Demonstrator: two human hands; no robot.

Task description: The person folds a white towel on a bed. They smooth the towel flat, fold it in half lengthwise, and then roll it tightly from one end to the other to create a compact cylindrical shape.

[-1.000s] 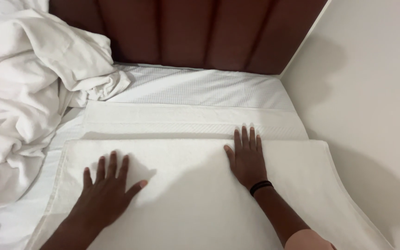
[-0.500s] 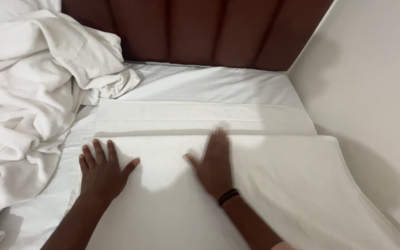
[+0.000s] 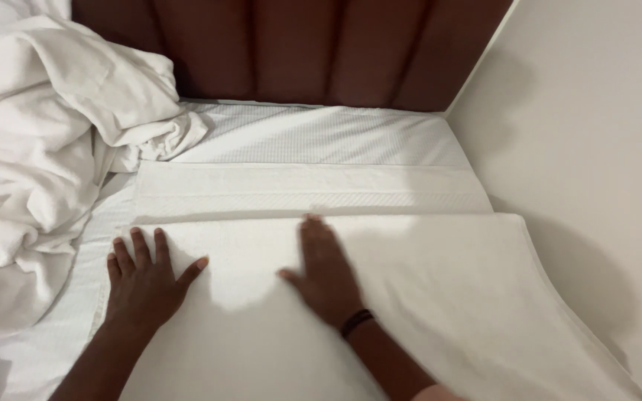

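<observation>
Hands are pressing flat, fingers spread and gripping nothing: our left hand [image 3: 146,278] and right hand [image 3: 325,271] are lying on the folded white towel [image 3: 440,297] at lower centre of the frame, holding it smooth on the bed [image 3: 321,137]; a crumpled sheet [image 3: 39,148] is piling up at upper left.

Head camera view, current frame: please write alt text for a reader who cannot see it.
Two bare hands press flat on a folded white towel spread over a bed: the left hand near its left edge, the right hand, with a dark wristband, at its middle. A rumpled white duvet lies to the left, a brown padded headboard behind, a pale wall on the right.
</observation>
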